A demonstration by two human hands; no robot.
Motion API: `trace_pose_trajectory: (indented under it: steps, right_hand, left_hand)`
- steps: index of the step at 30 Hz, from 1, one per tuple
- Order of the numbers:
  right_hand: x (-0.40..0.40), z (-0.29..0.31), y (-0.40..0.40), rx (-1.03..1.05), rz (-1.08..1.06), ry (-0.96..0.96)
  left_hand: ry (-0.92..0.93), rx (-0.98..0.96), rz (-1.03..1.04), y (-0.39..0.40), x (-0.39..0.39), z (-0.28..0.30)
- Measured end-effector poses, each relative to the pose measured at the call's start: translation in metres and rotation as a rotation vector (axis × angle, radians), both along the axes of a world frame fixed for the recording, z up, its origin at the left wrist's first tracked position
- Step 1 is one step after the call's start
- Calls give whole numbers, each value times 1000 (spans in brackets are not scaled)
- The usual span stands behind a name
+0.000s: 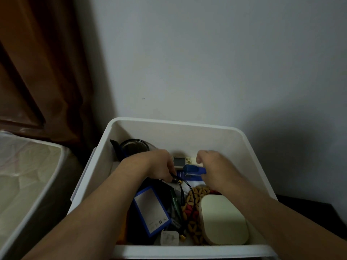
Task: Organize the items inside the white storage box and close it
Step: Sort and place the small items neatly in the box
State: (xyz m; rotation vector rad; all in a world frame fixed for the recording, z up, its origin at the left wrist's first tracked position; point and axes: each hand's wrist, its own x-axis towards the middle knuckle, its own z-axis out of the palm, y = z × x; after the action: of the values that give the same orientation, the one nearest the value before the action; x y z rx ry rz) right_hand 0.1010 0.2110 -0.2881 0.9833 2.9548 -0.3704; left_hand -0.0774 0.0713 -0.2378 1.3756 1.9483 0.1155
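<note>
White plastic storage box (112, 139) stood open against the pale wall (206, 53), and I saw both hands down inside it. My left hand (159, 164) was curled round a thin black cable (185, 186) and gripped it near the middle of the box. The cable ran down in loops toward the front, and small gold plugs showed along it. My right hand (212, 166) held a blue stapler (193, 170), with the fingers curled over its back end. The stapler's nose pointed left, toward the other hand. Just behind the stapler lay a small white remote with a grey screen (179, 162), close to the back wall of the box.

At the back left corner sat a round black mesh cup (134, 146). Below my left hand lay a flat blue case with a white label (151, 210), tilted a bit. Beside it was a dark green pen (173, 200). A string of tan and red wooden beads (193, 209) lay heaped in the middle front. A cream rounded box (223, 220) sat on the beads at the front right. A white plug (170, 238) lay by the front wall.

Left of the box I saw a mattress corner (28, 175) and a brown curtain (47, 62).
</note>
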Motion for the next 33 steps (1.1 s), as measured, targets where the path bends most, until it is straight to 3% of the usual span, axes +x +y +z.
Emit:
trace_pose_trajectory:
  steps: [2, 6, 8, 18, 25, 28, 31, 33]
  right_hand:
    - [2, 5, 3, -21, -35, 89]
    - [12, 37, 19, 64, -116, 542]
    - [15, 48, 21, 101, -143, 666]
    - [11, 41, 10, -27, 17, 550]
    - [9, 42, 18, -17, -89, 747]
    - [7, 41, 19, -20, -112, 742]
    - [6, 41, 18, -55, -107, 712]
    - [6, 40, 14, -95, -63, 673]
  left_hand:
    - [-4, -3, 0, 0, -1, -2]
    - [0, -4, 3, 2, 2, -9]
    - [-2, 0, 15, 5, 5, -10]
    - [-54, 2, -21, 15, 25, -13]
    - [-76, 9, -17, 15, 27, -12]
    - [-46, 195, 37, 13, 24, -6]
    - [-120, 627, 314, 4, 17, 13]
    - [-29, 838, 450, -6, 8, 25]
